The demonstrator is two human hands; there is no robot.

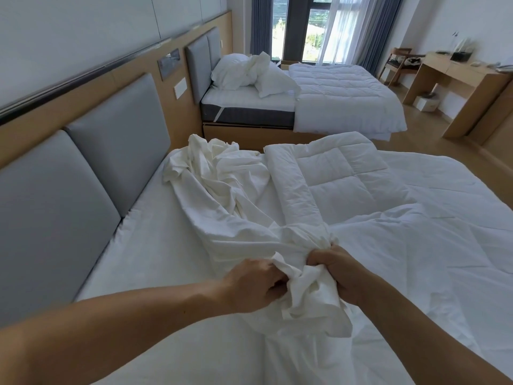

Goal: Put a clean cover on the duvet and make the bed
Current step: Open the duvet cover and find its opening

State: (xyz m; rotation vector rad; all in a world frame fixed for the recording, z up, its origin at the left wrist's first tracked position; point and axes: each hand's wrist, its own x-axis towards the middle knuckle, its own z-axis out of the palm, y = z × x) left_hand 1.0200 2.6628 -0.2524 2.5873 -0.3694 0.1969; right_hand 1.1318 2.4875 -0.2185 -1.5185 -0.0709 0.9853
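Cover, white and crumpled, lies beside the duvet along its folded edge, on the side toward the headboard. At the duvet's near corner the left hand clenches a wad of cover, and the right hand grasps cover bunched over that corner.

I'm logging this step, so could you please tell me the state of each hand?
Left hand: closed, gripping the bunched duvet cover.
Right hand: closed, gripping the duvet cover too.
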